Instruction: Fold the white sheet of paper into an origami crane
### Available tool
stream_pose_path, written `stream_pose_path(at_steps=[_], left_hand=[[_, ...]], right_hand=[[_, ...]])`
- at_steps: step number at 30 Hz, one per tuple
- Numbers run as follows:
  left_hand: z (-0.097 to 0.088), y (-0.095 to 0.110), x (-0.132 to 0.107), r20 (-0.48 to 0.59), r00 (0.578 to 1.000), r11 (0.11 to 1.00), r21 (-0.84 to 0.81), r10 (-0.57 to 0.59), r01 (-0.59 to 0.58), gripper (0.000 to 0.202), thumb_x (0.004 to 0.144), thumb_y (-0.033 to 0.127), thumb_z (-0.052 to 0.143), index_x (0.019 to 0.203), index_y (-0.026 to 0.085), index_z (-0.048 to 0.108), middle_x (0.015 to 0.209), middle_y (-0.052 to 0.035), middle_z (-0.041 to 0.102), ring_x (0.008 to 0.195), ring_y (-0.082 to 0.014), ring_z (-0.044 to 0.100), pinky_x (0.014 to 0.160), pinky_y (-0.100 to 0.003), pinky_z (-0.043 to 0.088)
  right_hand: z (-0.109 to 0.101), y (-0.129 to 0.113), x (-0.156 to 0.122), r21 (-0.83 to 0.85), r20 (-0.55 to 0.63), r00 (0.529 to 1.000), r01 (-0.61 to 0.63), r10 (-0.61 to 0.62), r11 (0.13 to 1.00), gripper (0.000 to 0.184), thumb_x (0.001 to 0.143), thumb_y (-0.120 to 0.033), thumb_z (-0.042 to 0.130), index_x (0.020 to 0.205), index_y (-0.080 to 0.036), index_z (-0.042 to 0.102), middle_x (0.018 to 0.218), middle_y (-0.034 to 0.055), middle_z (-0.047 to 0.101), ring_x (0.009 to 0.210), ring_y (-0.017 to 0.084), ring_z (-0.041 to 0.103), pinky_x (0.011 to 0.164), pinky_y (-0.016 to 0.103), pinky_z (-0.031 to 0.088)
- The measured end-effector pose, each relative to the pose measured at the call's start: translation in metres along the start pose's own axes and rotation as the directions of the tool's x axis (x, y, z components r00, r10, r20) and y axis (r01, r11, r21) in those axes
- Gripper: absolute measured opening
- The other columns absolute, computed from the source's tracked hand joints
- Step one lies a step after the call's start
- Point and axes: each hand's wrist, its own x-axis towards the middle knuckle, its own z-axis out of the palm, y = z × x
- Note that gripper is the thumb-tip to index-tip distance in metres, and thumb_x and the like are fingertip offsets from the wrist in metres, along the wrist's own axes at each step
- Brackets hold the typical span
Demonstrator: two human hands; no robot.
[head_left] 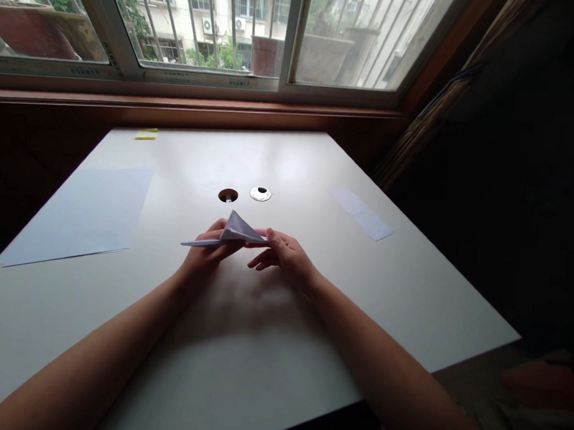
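A piece of folded paper (237, 228) is held up over the middle of the white table, with one triangular flap standing up and a thin point reaching out to the left. My left hand (206, 252) grips it from below and the left, its fingers partly hidden behind the paper. At the paper's right end, my right hand (284, 251) pinches the edge between thumb and forefinger. The other fingers of that hand hang loosely curled beneath.
Sheets of white paper (85, 214) lie on the white table (255, 383) at left, and a paper strip (363, 212) at right. Yellow sticky notes (146, 134) sit by the far edge. Behind my hands are a round cable hole (228, 195) and a metal grommet (260, 193).
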Motion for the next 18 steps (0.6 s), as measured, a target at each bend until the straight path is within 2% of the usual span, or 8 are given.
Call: stream_pose_path(at_steps=[3,6,9,11,12,13,16,18], left_hand=[[-0.0007,-0.0001,-0.0007,0.099,0.985,0.972,0.171,0.144,-0.16,0.015,0.079,0.036,0.077,0.08,0.021,0.077,0.103,-0.0078,0.065,0.095,-0.0237,0.063,0.086,-0.035,0.05],[-0.0005,-0.0013,-0.0001,0.138,0.968,0.949,0.21,0.209,-0.235,0.014,0.081,0.036,0.076,0.079,0.022,0.078,0.104,-0.0086,0.064,0.092,-0.0215,0.063,0.086,-0.034,0.052],[-0.0008,-0.0035,0.0015,0.164,0.953,0.932,0.219,0.256,-0.288,0.014,0.084,0.035,0.074,0.08,0.022,0.077,0.104,-0.0091,0.064,0.091,-0.0205,0.065,0.084,-0.034,0.054],[-0.0021,-0.0045,0.0025,0.227,0.929,0.912,0.227,0.292,-0.342,0.015,0.085,0.035,0.073,0.082,0.021,0.078,0.1,-0.009,0.065,0.089,-0.0197,0.066,0.081,-0.032,0.055],[-0.0031,-0.0048,0.0029,0.264,0.913,0.898,0.232,0.31,-0.372,0.015,0.086,0.035,0.073,0.084,0.021,0.078,0.098,-0.0087,0.065,0.087,-0.019,0.066,0.078,-0.031,0.055],[-0.0041,-0.0048,0.003,0.295,0.897,0.883,0.239,0.33,-0.404,0.014,0.086,0.034,0.073,0.086,0.021,0.079,0.096,-0.0083,0.065,0.085,-0.0182,0.067,0.077,-0.03,0.055],[-0.0073,-0.0043,0.0024,0.332,0.854,0.827,0.269,0.401,-0.493,0.012,0.087,0.029,0.072,0.096,0.023,0.079,0.096,-0.0077,0.065,0.086,-0.0171,0.067,0.077,-0.029,0.056],[-0.009,-0.0044,0.0014,0.336,0.826,0.784,0.292,0.453,-0.548,0.014,0.087,0.026,0.072,0.099,0.025,0.079,0.099,-0.0079,0.064,0.089,-0.0177,0.067,0.079,-0.03,0.056]], right_hand=[[-0.0019,-0.0018,0.0009,0.078,-0.032,0.999,-0.006,0.008,0.997,0.04,0.087,-0.051,0.068,0.113,-0.021,0.069,0.103,0.008,0.072,0.082,0.019,0.073,0.077,0.034,0.061],[-0.0045,-0.0024,0.0005,0.178,-0.066,0.997,0.043,-0.031,0.983,0.037,0.078,-0.037,0.079,0.111,-0.023,0.069,0.106,0.0057,0.071,0.09,0.018,0.07,0.081,0.032,0.059],[-0.0058,-0.0028,-0.0005,0.262,-0.1,0.993,0.087,-0.063,0.961,0.062,0.072,-0.028,0.083,0.129,-0.031,0.057,0.106,0.0029,0.07,0.091,0.018,0.068,0.081,0.033,0.057],[-0.0055,-0.0036,-0.0011,0.287,-0.121,0.992,0.074,-0.041,0.955,0.08,0.069,-0.025,0.085,0.139,-0.035,0.046,0.101,0.001,0.071,0.085,0.017,0.068,0.077,0.032,0.056],[-0.0052,-0.0041,-0.0014,0.29,-0.122,0.992,0.055,-0.02,0.955,0.082,0.068,-0.024,0.086,0.139,-0.034,0.046,0.097,0.0003,0.07,0.081,0.017,0.067,0.074,0.031,0.055],[-0.0048,-0.0049,-0.0016,0.285,-0.112,0.994,0.031,0.001,0.958,0.079,0.067,-0.024,0.086,0.137,-0.031,0.05,0.094,0.0004,0.07,0.079,0.016,0.067,0.073,0.03,0.054],[-0.0038,-0.0076,-0.0024,0.239,-0.053,0.997,-0.033,0.047,0.971,0.051,0.067,-0.028,0.087,0.113,-0.02,0.068,0.094,0.0039,0.071,0.082,0.018,0.066,0.076,0.031,0.052],[-0.0038,-0.0094,-0.0032,0.2,-0.037,0.997,-0.066,0.075,0.978,0.038,0.067,-0.03,0.087,0.1,-0.018,0.072,0.095,0.0048,0.071,0.082,0.017,0.065,0.075,0.031,0.05]])
